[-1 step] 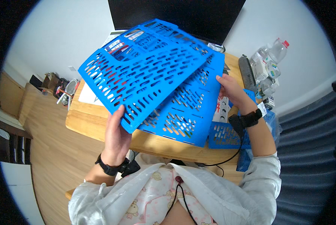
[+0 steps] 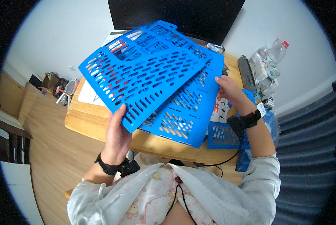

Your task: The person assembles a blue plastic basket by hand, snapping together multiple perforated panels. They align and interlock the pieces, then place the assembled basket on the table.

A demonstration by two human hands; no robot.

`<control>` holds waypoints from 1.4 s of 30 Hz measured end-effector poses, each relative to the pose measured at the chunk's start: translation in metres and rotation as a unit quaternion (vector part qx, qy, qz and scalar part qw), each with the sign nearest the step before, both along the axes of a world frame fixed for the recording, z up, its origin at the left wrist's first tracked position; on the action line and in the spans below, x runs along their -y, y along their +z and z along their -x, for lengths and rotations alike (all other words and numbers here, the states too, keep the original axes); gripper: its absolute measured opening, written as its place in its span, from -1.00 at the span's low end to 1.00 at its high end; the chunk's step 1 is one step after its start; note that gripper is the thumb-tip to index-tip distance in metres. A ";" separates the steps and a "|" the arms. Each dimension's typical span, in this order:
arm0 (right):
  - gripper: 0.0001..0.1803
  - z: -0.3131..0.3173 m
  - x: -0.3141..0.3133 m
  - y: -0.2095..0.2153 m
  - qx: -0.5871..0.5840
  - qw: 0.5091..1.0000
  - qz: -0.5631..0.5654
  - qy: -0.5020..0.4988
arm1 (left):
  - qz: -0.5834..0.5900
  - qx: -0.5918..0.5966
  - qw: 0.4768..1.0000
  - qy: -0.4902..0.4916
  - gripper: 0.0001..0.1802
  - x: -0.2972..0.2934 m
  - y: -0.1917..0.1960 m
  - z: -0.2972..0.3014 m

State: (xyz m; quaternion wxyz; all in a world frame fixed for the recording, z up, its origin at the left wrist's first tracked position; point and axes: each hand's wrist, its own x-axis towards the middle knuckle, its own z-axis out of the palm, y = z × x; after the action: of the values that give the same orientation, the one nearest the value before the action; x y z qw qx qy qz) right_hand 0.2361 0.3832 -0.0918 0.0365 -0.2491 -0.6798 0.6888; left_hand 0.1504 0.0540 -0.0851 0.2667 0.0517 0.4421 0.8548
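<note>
Two flat blue plastic panels with rows of slots overlap above the desk. My left hand [image 2: 117, 129] is closed on the near corner of the upper perforated panel [image 2: 153, 77], thumb on top and fingers underneath. This panel also has larger rectangular openings toward its far end. Beneath it, fanned out to the right, lies the lower perforated panel [image 2: 205, 98]. My right hand [image 2: 230, 90] pinches its right edge between thumb and fingers. The upper panel covers much of the lower one. Each wrist wears a black strap with a small device.
A dark monitor [image 2: 171, 17] stands behind the wooden desk [image 2: 89, 118]. Another blue slotted piece [image 2: 220, 135] lies at the desk's right. A grey pencil case [image 2: 246, 71] and clear plastic bottles [image 2: 277, 52] stand at the right edge. A cable hangs from my right wrist.
The lower panel's near right corner has shifted slightly left, and the upper panel's far end has tilted a little. Both hands keep their hold.
</note>
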 end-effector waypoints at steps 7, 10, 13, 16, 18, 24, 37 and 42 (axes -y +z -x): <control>-0.58 -0.005 0.005 -0.010 0.004 0.985 0.162 0.060 | 0.070 0.013 0.992 -0.108 -0.70 -0.011 -0.007 -0.005; -0.53 -0.006 0.006 -0.012 0.004 0.981 0.181 0.069 | 0.086 0.061 0.978 -0.181 -0.61 -0.008 -0.013 -0.006; -0.51 -0.007 0.009 -0.017 0.002 0.985 0.163 0.060 | 0.124 0.091 0.959 -0.239 -0.55 -0.010 -0.015 -0.007; -0.52 -0.007 0.009 -0.024 -0.006 0.985 0.160 0.066 | 0.180 0.098 0.920 -0.334 -0.52 -0.014 -0.018 -0.013; -0.54 -0.006 0.010 -0.027 -0.020 0.983 0.164 0.083 | 0.203 0.091 0.888 -0.403 -0.50 -0.015 -0.020 -0.017; -0.67 -0.005 0.014 -0.033 -0.043 0.992 0.099 0.066 | 0.240 0.062 0.833 -0.494 -0.48 -0.014 -0.019 -0.021; -0.66 -0.001 0.012 -0.040 -0.062 0.989 0.116 0.074 | 0.444 -0.503 0.742 0.007 -0.70 0.045 -0.002 0.082; -0.66 -0.001 0.011 -0.042 -0.064 0.989 0.114 0.062 | 0.424 -0.331 0.832 -0.137 -0.63 0.055 -0.002 0.090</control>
State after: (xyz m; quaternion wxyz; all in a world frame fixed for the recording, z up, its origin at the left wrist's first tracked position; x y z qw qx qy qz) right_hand 0.2366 0.3718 -0.1334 0.0082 -0.1642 -0.6074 0.7772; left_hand 0.0601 -0.0008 -0.0867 0.2147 0.2738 0.8114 0.4696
